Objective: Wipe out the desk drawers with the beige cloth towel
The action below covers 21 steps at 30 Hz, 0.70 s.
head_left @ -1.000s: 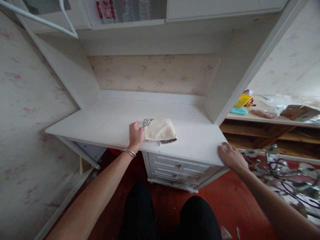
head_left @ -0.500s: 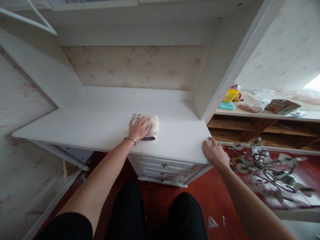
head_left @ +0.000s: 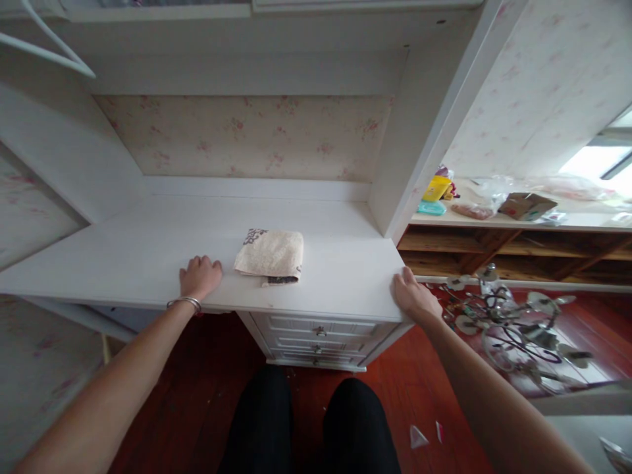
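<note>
A folded cream cloth point(head_left: 270, 253) with dark patterned parts lies flat on the white desk top point(head_left: 340, 263), touched by neither hand. To its left, my left hand point(head_left: 200, 276) rests on the desk near the front edge. Its fingers are curled in, with nothing visible in them, and a bracelet point(head_left: 185, 303) circles the wrist. At the desk's right end, my right hand point(head_left: 415, 296) is wrapped over the corner edge, its fingers partly hidden.
White drawers point(head_left: 318, 339) stand under the desk, and a shelf unit's side panel point(head_left: 429, 125) rises at right. Beyond lie a low wooden shelf point(head_left: 518, 247) with bags and a carton, and a chandelier point(head_left: 518, 329). Small scraps point(head_left: 417, 436) lie on the red floor.
My left hand has let go of the cloth and moved left, its spread fingers now curled. The cloth stays on the desk. My right hand keeps its hold on the corner. The view has shifted slightly.
</note>
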Motion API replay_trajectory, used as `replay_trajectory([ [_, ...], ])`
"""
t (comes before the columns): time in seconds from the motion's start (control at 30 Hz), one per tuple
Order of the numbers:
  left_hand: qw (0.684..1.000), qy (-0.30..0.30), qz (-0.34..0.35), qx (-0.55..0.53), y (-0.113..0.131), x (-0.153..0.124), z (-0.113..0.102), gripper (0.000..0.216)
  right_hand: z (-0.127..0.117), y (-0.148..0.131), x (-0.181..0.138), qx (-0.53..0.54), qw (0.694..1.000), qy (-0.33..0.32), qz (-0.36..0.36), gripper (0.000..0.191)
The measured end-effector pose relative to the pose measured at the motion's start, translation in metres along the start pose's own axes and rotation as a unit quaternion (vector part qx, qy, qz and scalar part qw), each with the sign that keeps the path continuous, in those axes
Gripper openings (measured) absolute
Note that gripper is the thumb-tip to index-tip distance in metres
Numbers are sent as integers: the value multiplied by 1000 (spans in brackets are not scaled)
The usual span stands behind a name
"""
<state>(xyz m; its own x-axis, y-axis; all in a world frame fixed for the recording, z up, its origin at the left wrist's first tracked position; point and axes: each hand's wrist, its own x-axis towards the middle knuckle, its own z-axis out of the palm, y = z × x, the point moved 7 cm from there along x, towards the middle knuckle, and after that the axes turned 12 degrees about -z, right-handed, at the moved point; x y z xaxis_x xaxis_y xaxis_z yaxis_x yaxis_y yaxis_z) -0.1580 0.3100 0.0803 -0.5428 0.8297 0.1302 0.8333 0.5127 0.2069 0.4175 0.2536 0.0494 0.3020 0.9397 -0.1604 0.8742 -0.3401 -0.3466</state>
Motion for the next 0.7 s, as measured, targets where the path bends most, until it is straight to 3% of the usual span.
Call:
replay_trajectory([
  [0.27,998,18,32,52,7,-10,2,51,-3,10,2,26,997,58,39,63],
  [0.7,998,23,28,53,5,-13,-3,49,-5,7,-5,29,996,50,69,68],
])
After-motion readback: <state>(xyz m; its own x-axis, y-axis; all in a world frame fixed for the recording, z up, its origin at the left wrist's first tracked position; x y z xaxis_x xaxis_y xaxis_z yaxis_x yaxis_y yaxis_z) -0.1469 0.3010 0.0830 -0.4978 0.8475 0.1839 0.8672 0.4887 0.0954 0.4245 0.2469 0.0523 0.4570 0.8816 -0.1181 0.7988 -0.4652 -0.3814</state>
